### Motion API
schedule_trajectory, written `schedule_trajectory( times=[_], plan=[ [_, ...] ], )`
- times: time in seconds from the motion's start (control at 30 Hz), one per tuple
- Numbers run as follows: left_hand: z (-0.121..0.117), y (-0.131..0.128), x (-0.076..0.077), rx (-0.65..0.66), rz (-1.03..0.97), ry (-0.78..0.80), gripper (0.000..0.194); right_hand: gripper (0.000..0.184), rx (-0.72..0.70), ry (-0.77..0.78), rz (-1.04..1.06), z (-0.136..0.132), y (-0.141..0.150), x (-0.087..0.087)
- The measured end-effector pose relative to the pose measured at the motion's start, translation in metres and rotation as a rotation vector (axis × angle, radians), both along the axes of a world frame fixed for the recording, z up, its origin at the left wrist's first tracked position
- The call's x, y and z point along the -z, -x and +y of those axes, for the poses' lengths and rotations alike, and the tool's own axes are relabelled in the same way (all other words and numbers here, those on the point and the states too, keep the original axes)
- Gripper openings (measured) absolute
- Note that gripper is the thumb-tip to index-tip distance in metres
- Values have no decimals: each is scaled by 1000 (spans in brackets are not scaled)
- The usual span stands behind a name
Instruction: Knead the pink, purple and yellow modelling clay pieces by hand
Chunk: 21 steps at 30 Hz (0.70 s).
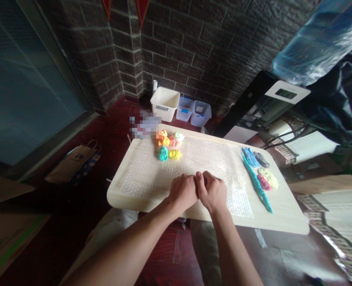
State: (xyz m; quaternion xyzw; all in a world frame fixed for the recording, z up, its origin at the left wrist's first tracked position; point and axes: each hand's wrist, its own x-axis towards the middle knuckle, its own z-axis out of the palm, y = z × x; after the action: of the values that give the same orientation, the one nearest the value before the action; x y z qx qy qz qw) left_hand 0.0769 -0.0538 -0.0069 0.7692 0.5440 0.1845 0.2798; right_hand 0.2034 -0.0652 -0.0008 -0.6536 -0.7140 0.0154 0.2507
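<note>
Two hands, your left hand (182,190) and your right hand (214,190), meet near the centre of the frame, fingers curled in and clenched, with the knuckles of one against the other. You show mostly their backs, so whether anything is enclosed between them cannot be told. They are over the near edge of the pale bench (285,210), in front of the bubble sheet (205,159), which spreads across the middle of the frame; whether they touch it is unclear. Beyond your left hand, on the sheet's far left part, you have a teal lump (163,153) beside a yellow lump (175,154), with an orange lump (164,140), a salmon lump (174,142) and a pale green lump (179,136) clustered just above them. Right of the sheet, a long teal roll (257,183) with tapering ends slants down toward the lower right of the frame. Beside it lie a blue lump (251,157) and a grey lump (261,159), and lower down a pink lump (264,182) against a pale yellow lump (268,178). Past the bench, in the upper middle of the frame, a white bin (165,102) and two clear bins (201,114) stand by the brick wall (187,43). A paper bag (70,162) rests on the dark red floor (112,135) at the left.
</note>
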Motion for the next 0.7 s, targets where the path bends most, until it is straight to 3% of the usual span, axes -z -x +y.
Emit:
schedule_trajectory(
  times=[0.23,0.5,0.7],
  plan=[
    [2,-3,0,26,-30,21,37,59,-83,-53,45,2,-5,4],
    [0,1,6,31,-113,-35,31,58,-31,31,64,0,-1,0],
    [0,0,3,28,-43,0,33,64,-19,-45,55,1,3,2]
  ],
)
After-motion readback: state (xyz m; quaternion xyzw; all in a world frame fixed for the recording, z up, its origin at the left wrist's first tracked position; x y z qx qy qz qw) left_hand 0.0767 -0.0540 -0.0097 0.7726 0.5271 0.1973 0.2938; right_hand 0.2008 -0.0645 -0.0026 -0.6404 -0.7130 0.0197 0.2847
